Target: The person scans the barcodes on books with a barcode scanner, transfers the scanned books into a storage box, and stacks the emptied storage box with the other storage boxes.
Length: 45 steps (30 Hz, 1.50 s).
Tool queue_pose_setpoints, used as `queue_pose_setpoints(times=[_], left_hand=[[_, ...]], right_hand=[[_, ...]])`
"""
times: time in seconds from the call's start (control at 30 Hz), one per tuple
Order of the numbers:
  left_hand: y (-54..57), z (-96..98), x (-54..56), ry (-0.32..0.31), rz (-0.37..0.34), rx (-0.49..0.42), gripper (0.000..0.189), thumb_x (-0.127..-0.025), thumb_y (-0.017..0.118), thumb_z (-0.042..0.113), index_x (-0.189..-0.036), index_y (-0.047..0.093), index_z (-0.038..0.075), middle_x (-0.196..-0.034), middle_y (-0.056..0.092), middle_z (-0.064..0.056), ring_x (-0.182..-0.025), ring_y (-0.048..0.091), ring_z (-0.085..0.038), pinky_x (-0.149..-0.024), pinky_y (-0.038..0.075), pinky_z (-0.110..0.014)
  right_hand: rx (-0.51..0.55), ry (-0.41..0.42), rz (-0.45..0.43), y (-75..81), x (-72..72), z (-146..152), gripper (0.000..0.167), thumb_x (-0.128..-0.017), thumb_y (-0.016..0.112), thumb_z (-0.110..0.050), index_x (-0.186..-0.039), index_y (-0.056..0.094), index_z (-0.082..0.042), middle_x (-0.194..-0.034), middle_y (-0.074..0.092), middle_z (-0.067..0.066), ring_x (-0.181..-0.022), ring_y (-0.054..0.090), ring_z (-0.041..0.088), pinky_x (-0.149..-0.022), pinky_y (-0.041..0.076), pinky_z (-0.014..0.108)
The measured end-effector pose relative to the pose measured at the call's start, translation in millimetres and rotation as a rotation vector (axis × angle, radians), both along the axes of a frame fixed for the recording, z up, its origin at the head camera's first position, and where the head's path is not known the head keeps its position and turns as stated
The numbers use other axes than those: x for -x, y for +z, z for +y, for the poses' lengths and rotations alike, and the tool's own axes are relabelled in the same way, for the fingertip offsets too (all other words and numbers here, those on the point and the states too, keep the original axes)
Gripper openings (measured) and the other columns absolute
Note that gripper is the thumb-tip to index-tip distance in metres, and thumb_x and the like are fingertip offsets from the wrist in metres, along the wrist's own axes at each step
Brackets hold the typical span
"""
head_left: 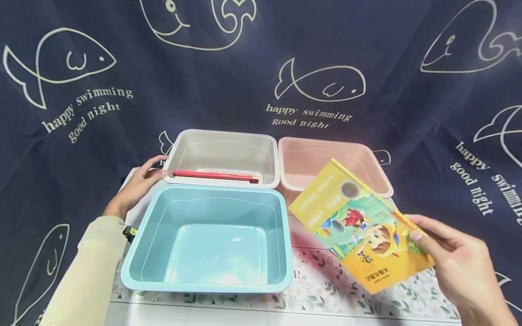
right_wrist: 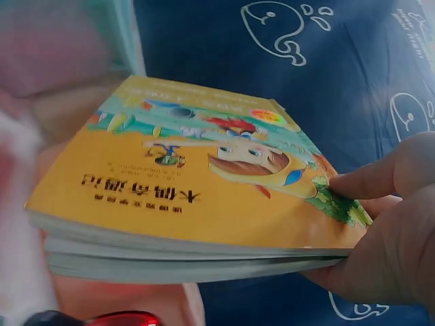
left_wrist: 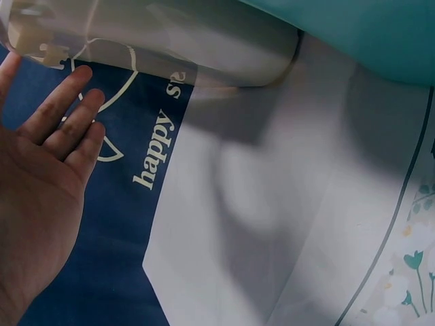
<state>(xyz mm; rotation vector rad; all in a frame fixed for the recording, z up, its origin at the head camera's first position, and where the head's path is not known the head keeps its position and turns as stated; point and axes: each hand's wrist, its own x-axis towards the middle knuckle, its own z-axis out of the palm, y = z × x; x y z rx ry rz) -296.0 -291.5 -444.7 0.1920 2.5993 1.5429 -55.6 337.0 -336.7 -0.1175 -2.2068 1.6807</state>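
Note:
My right hand [head_left: 469, 258] grips a yellow-orange illustrated book [head_left: 367, 235] by its right edge, thumb on the cover. It is held tilted above the table, overlapping the near rim of the pink bin [head_left: 385, 181] in the head view. From the right wrist, the book [right_wrist: 224, 176] shows several page layers stacked beneath its cover. My left hand [head_left: 136, 188] is at the left rim of the grey bin [head_left: 228, 133], fingers extended; its palm [left_wrist: 41, 183] shows in the left wrist view. Long thin red items [head_left: 216, 175] lie along that bin's near side.
A blue bin [head_left: 205, 287] stands in front of the grey one, nearest me. Floral cloth [head_left: 318, 285] covers part of the white table. Behind hangs a dark blue curtain [head_left: 228, 90] with fish drawings and lettering.

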Motion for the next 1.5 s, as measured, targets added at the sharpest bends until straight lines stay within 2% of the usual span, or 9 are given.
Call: queue_pose_setpoints(times=[0.1,0.2,0.37,0.5,0.67,0.9,1.07,1.33,1.5], left_hand=[[0.2,0.4,0.3,-0.002,-0.012,-0.001,0.069,-0.106,0.055,0.047,-0.165,0.022,0.031,-0.162,0.039,-0.025,-0.149,0.038,-0.046,-0.117,0.028,-0.074],[0.9,0.7,0.2,-0.002,-0.015,-0.002,0.07,-0.105,0.055,0.047,-0.164,0.022,0.031,-0.162,0.039,-0.025,-0.15,0.038,-0.046,-0.117,0.028,-0.074],[3.3,1.1,-1.0,0.005,-0.013,0.008,0.07,-0.105,0.055,0.048,-0.164,0.022,0.032,-0.162,0.04,-0.025,-0.149,0.038,-0.046,-0.117,0.027,-0.074],[2.4,0.8,-1.1,0.01,-0.019,0.01,0.07,-0.106,0.054,0.047,-0.165,0.021,0.031,-0.162,0.039,-0.025,-0.15,0.037,-0.047,-0.117,0.027,-0.074],[2.0,1.1,0.8,0.006,-0.026,0.002,0.07,-0.105,0.054,0.048,-0.165,0.021,0.032,-0.163,0.039,-0.025,-0.15,0.037,-0.047,-0.117,0.027,-0.074],[1.6,0.4,-0.3,0.008,-0.011,0.0,0.067,-0.105,0.055,0.049,-0.163,0.024,0.036,-0.161,0.043,-0.023,-0.148,0.041,-0.044,-0.117,0.03,-0.072],[0.0,0.0,-1.1,0.009,-0.012,-0.003,0.067,-0.106,0.053,0.049,-0.164,0.023,0.035,-0.161,0.042,-0.023,-0.148,0.042,-0.044,-0.117,0.031,-0.072],[0.1,0.3,-0.7,0.008,-0.014,0.002,0.069,-0.106,0.053,0.049,-0.165,0.021,0.034,-0.163,0.039,-0.024,-0.149,0.039,-0.047,-0.116,0.028,-0.075],[1.2,0.3,-1.5,0.011,-0.015,-0.001,0.069,-0.105,0.054,0.05,-0.164,0.022,0.035,-0.162,0.04,-0.024,-0.149,0.039,-0.046,-0.117,0.029,-0.074]], right_hand=[[0.135,0.092,0.092,9.4,16.1,4.5,0.032,-0.094,0.064,0.013,-0.116,0.077,-0.005,-0.096,0.081,-0.004,-0.078,0.074,0.002,-0.063,0.058,0.016],[0.157,0.172,0.119,19.7,30.7,6.8,0.033,-0.094,0.061,0.015,-0.115,0.077,-0.004,-0.094,0.081,-0.001,-0.074,0.075,0.004,-0.061,0.058,0.017],[0.203,0.274,0.094,37.1,57.0,4.7,0.033,-0.095,0.06,0.016,-0.115,0.077,-0.004,-0.091,0.081,0.003,-0.073,0.076,0.009,-0.062,0.06,0.021],[0.225,0.303,0.054,48.8,76.8,-0.7,0.032,-0.095,0.061,0.015,-0.112,0.079,-0.006,-0.091,0.081,0.003,-0.074,0.076,0.01,-0.063,0.061,0.022],[0.169,0.297,0.052,62.1,99.2,-9.9,0.031,-0.094,0.063,0.013,-0.109,0.08,-0.009,-0.088,0.081,0.001,-0.07,0.075,0.009,-0.064,0.06,0.019],[-0.089,0.238,0.06,77.1,138.8,-33.6,0.026,-0.095,0.068,0.003,-0.109,0.081,-0.015,-0.082,0.079,-0.009,-0.068,0.073,0.005,-0.062,0.058,0.017],[-0.083,0.26,0.08,81.0,168.0,-52.8,0.024,-0.095,0.069,0.002,-0.109,0.081,-0.013,-0.085,0.079,-0.011,-0.073,0.071,0.002,-0.068,0.058,0.015],[0.043,0.356,0.109,82.8,208.9,-90.7,0.025,-0.094,0.066,0.008,-0.107,0.081,-0.008,-0.086,0.079,-0.005,-0.075,0.071,0.005,-0.069,0.058,0.017],[-0.025,0.379,0.104,85.0,231.7,-118.9,0.023,-0.095,0.065,0.005,-0.114,0.078,-0.003,-0.087,0.078,-0.004,-0.074,0.072,0.007,-0.069,0.06,0.021]])
